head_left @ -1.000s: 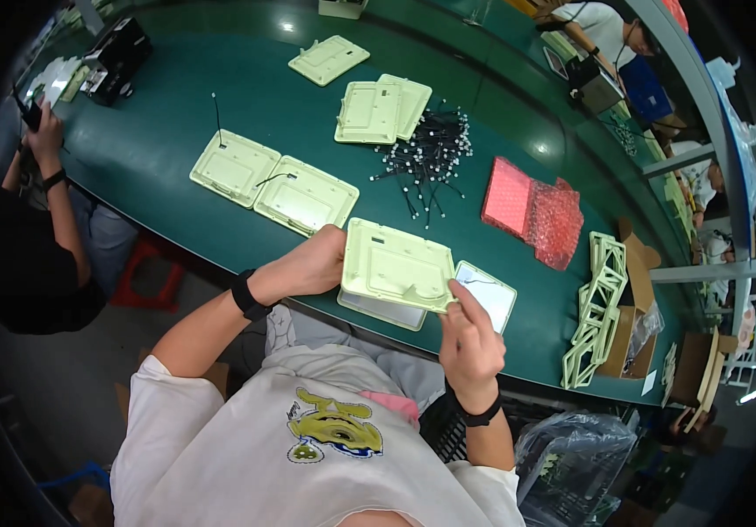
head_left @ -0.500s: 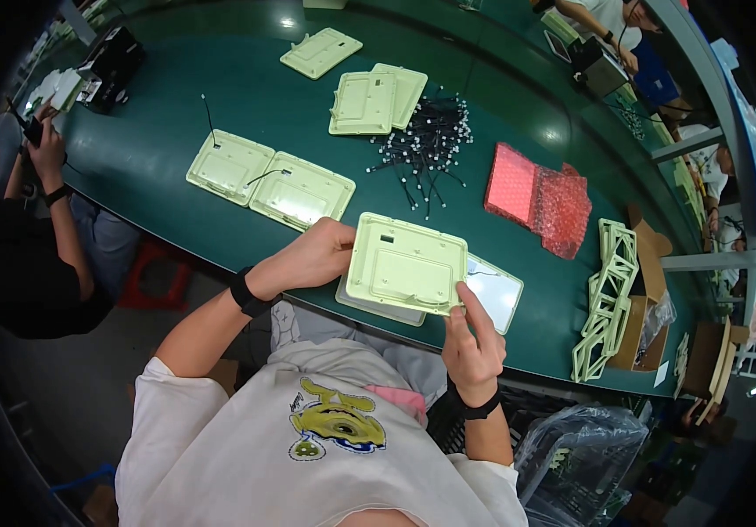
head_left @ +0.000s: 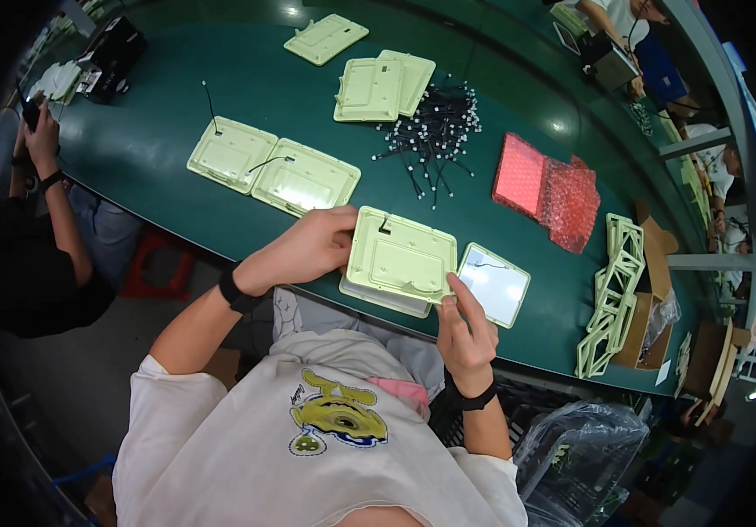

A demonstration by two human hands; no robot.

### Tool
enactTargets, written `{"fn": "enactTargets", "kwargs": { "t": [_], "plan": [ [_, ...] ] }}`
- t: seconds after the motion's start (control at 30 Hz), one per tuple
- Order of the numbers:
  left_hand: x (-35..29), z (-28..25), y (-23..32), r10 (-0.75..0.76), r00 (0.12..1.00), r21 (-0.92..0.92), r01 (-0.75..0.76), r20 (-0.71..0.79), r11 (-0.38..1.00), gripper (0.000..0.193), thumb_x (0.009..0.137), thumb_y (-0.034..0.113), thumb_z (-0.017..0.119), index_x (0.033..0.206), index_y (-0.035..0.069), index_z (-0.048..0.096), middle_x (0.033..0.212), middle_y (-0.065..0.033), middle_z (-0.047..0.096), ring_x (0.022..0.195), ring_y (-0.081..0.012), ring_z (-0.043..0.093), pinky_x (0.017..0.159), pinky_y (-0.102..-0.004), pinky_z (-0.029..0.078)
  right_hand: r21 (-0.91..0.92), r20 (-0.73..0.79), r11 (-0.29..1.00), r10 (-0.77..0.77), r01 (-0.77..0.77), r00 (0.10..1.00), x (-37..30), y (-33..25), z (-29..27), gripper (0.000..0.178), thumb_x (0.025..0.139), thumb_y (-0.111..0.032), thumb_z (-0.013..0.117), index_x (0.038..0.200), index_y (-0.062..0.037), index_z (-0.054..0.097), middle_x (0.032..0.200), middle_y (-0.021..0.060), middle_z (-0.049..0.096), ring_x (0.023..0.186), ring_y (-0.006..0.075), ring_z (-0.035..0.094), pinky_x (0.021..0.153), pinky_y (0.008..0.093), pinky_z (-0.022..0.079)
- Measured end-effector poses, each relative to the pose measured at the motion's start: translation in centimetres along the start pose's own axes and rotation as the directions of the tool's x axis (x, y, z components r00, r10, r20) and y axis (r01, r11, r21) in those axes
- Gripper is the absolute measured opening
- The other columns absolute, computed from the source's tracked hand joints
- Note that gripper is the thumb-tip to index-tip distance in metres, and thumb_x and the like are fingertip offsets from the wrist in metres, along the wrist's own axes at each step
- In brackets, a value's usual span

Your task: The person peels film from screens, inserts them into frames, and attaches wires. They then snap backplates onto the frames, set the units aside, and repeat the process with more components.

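Observation:
A pale green plastic back cover [head_left: 404, 263] is held tilted in front of me, above the table's near edge. My left hand [head_left: 312, 246] grips its left edge, with the fingertips hidden behind it. At its lower right corner, my right hand [head_left: 468, 338] is closed on the rim. A short black cable [head_left: 385, 227] shows at the slot in the cover's upper left part. Beneath the cover, a white-faced panel [head_left: 387, 300] sticks out at the table edge. To the right lies another white-faced panel [head_left: 494, 285] with a green frame and a thin dark wire on it.
Two green covers [head_left: 306, 176] with cables lie to the left. More covers [head_left: 367, 90] and a pile of black cables [head_left: 435, 127] lie farther back. Red bubble wrap [head_left: 547, 189], stacked green frames [head_left: 611, 294] and a cardboard box [head_left: 646, 325] are right. A co-worker [head_left: 31, 237] sits left.
The black cable has come into sight at the slot of the held cover. Both hands and the cover have shifted slightly, and more of the white-faced panel on the right shows.

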State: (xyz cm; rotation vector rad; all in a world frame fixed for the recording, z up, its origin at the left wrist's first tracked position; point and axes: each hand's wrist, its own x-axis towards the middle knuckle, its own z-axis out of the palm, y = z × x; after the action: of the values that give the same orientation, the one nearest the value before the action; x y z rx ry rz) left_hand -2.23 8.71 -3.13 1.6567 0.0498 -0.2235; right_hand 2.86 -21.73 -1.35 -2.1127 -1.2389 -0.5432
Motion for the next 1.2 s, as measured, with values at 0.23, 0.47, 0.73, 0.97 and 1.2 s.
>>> {"fn": "enactTargets", "kwargs": {
  "t": [0.23,0.47,0.73,0.97,1.2],
  "plan": [
    [-3.8,-0.2,4.0,0.023,1.0,0.388,-0.029,0.02,0.921,0.065,0.09,0.005,0.079,0.148,0.0,0.051,0.162,-0.0177,0.045,0.132,-0.0302,0.063,0.105,-0.0363,0.055,-0.024,0.17,0.998,-0.055,0.06,0.984,-2.4,-0.3,0.5,0.02,0.086,-0.001,0.084,0.098,0.0023,0.068,0.121,0.0231,0.076,0.087,0.0296,0.076,0.07,0.0345,0.062],
    [-2.7,1.1,2.4,0.187,0.971,0.695,-0.238,0.15,0.679,0.084,0.075,0.013,0.091,0.145,0.0,0.047,0.163,-0.0198,0.043,0.14,-0.0405,0.055,0.115,-0.0438,0.05,-0.009,0.393,0.999,0.034,-0.034,0.919,0.4,-1.1,-0.4,0.036,0.081,-0.016,0.09,0.102,-0.0011,0.066,0.147,0.0268,0.058,0.131,0.0415,0.06,0.105,0.0474,0.054],
    [-1.4,1.3,2.2,0.244,0.958,0.647,-0.284,0.153,0.707,0.09,0.07,0.011,0.093,0.145,-0.001,0.044,0.16,-0.0212,0.045,0.136,-0.0422,0.056,0.114,-0.0452,0.05,0.037,0.612,0.992,0.076,-0.124,0.787,4.1,0.8,-0.1,0.059,0.075,-0.018,0.094,0.12,-0.0018,0.059,0.157,0.0299,0.041,0.145,0.0503,0.043,0.116,0.0521,0.047],
    [-0.4,1.7,2.7,0.201,0.966,0.585,-0.258,0.162,0.769,0.089,0.07,0.011,0.091,0.146,0.002,0.044,0.156,-0.0193,0.046,0.134,-0.0425,0.058,0.111,-0.0454,0.053,0.07,0.654,0.974,0.118,-0.215,0.747,5.4,1.6,-0.6,0.065,0.07,-0.012,0.095,0.121,-0.0005,0.057,0.146,0.0278,0.047,0.135,0.0493,0.05,0.111,0.0524,0.05],
    [-0.1,1.5,3.0,0.127,0.975,0.609,-0.212,0.18,0.764,0.09,0.071,0.011,0.091,0.147,0.002,0.044,0.155,-0.0183,0.047,0.128,-0.0405,0.061,0.108,-0.0464,0.054,0.037,0.693,0.976,0.131,-0.215,0.709,6.3,1.6,-0.4,0.071,0.069,-0.012,0.096,0.127,-0.0009,0.056,0.146,0.0272,0.047,0.133,0.0481,0.053,0.109,0.051,0.052]
  ]
}}
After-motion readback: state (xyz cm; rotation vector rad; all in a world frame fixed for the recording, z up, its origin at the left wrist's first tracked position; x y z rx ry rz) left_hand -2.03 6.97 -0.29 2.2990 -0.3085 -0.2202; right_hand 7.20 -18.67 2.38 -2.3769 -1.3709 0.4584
